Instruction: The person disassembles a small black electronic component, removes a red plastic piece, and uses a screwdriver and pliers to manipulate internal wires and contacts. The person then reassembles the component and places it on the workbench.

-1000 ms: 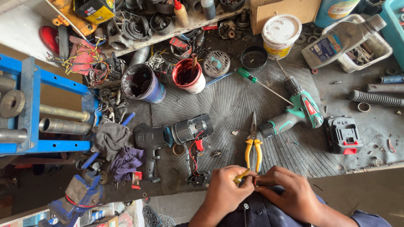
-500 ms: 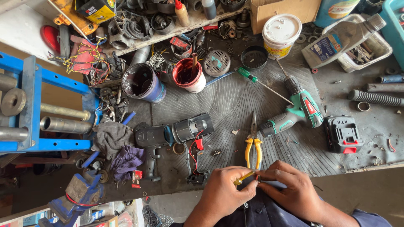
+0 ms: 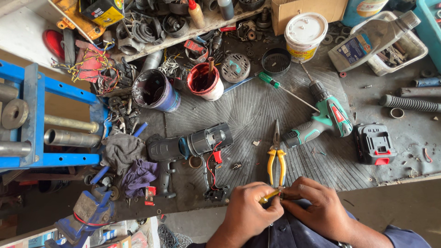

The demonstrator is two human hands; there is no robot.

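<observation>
Both hands met at the near edge of the bench. The left hand (image 3: 250,212) was curled tight, thumb and forefinger pinching a small yellow-handled tool (image 3: 268,196), its tip pointing across to the right hand (image 3: 317,206). That hand's fingers were bent inward, closed on some tiny part right at the tool's tip; what the part was could not be told. The tool sat between the two hands, touching both, just below the yellow-handled pliers (image 3: 276,156) lying on the ribbed mat (image 3: 257,105). A dismantled black power tool (image 3: 188,147) lay to the left, a green cordless drill (image 3: 321,120) to the right, its battery pack (image 3: 374,143) beside it
</observation>
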